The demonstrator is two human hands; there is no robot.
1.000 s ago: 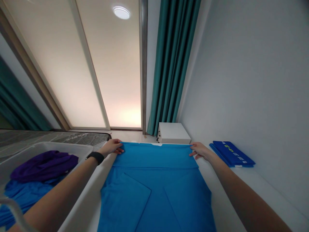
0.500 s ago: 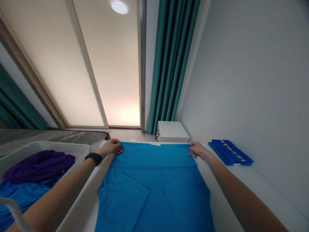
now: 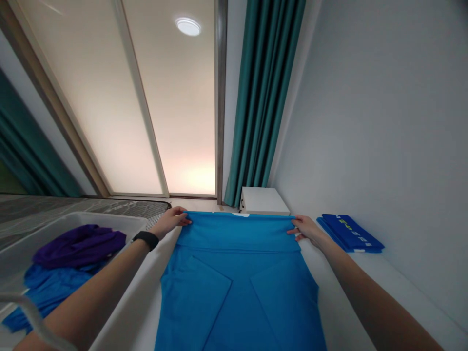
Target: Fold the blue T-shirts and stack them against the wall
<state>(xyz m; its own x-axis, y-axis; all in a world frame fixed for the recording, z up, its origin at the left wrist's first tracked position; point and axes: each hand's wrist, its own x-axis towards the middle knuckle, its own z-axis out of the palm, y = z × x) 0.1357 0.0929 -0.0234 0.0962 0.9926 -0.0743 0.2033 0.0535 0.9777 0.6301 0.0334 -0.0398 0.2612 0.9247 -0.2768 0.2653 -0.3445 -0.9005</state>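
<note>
A bright blue garment lies spread on a white table, its sleeves folded inward and its far end doubled over. My left hand, a black band on its wrist, pinches the far left corner of that fold. My right hand pinches the far right corner. Both hands are closed on the cloth, and the far edge looks slightly raised off the table.
A folded dark blue garment with printed marks lies at the table's right, by the wall. On the left a white bin holds purple and blue clothes. A small white cabinet and teal curtains stand beyond.
Both hands have lifted the folded far edge a little, and my left hand has shifted slightly right and up. The view has tilted a bit.
</note>
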